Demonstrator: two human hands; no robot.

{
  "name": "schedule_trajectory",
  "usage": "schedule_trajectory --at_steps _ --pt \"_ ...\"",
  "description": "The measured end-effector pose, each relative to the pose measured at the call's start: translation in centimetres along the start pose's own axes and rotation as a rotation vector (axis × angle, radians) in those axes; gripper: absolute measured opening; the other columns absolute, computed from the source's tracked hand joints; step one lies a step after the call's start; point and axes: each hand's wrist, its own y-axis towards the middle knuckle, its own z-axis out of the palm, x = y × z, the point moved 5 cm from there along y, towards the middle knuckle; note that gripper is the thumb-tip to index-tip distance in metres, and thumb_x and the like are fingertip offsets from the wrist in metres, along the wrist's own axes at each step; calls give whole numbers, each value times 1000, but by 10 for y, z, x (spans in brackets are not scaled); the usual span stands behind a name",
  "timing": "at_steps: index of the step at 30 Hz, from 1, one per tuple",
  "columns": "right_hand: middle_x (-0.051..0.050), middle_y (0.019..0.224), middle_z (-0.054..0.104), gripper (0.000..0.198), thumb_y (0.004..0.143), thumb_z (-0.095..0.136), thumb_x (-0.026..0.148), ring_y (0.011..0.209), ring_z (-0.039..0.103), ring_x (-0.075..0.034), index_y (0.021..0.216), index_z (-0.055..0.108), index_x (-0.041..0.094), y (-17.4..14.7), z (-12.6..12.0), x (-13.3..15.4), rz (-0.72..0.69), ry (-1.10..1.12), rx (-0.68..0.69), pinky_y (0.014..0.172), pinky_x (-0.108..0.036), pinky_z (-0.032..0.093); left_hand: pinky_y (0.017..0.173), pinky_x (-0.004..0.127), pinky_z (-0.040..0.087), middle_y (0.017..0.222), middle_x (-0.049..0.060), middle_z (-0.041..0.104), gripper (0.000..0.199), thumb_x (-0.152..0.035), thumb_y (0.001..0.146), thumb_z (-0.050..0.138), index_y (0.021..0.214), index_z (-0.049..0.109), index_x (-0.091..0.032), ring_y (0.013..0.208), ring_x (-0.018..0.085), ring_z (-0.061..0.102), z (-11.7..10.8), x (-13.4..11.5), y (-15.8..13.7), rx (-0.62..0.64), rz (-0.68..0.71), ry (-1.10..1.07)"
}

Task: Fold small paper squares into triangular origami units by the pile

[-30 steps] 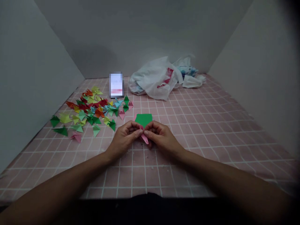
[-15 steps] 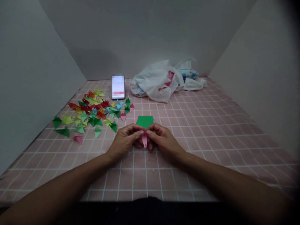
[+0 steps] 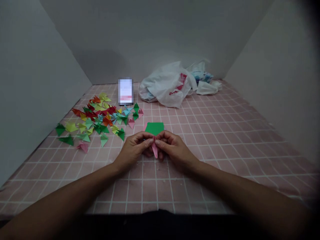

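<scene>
A narrow pink folded origami paper (image 3: pixel 155 151) is pinched between my two hands, its pointed end hanging toward me. My left hand (image 3: pixel 140 145) closes thumb and fingers on its left side. From the right, my right hand (image 3: pixel 169 145) pinches it near the top fold. The upper part of the piece is partly covered by my fingertips. Just beyond my hands lies a stack of paper with a green sheet (image 3: pixel 155 128) on top and a pink edge showing at its left; my fingers hide its near side.
Many-coloured folded paper cranes (image 3: pixel 100 120) are spread over the left of the pink checked tablecloth (image 3: pixel 212 140). A phone with a blurred screen (image 3: pixel 125 90) stands behind them. White plastic bags (image 3: pixel 165 85) lie along the back wall. Walls rise at left, right and back.
The pink paper's lower tip has swung slightly to the right, and my fingertips have shifted a little on its upper fold. Both hands stay in nearly the same place.
</scene>
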Motion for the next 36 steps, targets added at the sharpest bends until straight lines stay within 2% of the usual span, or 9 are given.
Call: schedule_trajectory --at_steps 8,17,24,36 --pt "4 63 61 21 85 70 35 46 55 -8 87 55 20 2 -2 0 -9 -18 -8 46 -22 44 63 24 58 73 1 69 23 -33 78 79 83 65 -15 63 12 67 -1 3 0 -17 -20 -80" --pt "6 62 60 20 85 69 34 46 54 -8 87 55 20 0 0 2 -20 -9 0 46 -21 43 63 24 58 73 0 68 27 -34 74 82 82 65 -15 65 12 66 0 2 1 -9 -4 -75" --pt "5 62 60 19 88 68 34 47 53 -8 85 55 20 1 0 1 -38 6 13 46 -22 43 48 20 49 62 -2 66 27 -36 77 78 84 62 -16 50 9 60 1 -1 0 19 -11 -7" --pt "3 63 59 19 91 65 35 48 53 -9 82 55 21 -1 0 2 -19 -40 -7 48 -24 44 57 23 54 70 0 67 22 -34 80 75 84 63 -17 59 11 64 1 2 1 34 -3 -21"
